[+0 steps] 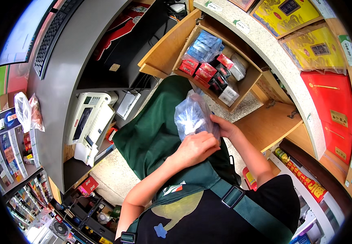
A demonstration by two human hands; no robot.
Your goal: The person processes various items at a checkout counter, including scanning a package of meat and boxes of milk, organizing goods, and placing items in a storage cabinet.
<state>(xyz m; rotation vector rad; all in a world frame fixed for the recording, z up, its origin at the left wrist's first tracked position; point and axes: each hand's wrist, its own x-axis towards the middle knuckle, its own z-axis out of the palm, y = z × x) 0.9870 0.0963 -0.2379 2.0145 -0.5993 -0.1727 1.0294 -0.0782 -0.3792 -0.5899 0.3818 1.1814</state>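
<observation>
A clear plastic bag [191, 114] with a gathered, twisted part rests over my lap on the dark green apron [151, 122]. My left hand [198, 148] is closed on its near side, with the fingers curled in. My right hand [224, 125] holds the bag's right side, its fingers partly hidden behind the plastic. What the bag contains is hard to make out. Just beyond it, an open cardboard box [249, 87] holds red small cartons [205, 71], white small cartons [229, 94], several dark ones and a plastic-wrapped blue bundle [205, 45].
An open wooden cabinet door [169, 42] stands left of the box; another door [270, 125] lies to its right. A white printer [89, 119] sits under the grey desk [54, 100]. Along the curved speckled counter [281, 58] are yellow gift boxes [314, 50] and red bags [331, 103].
</observation>
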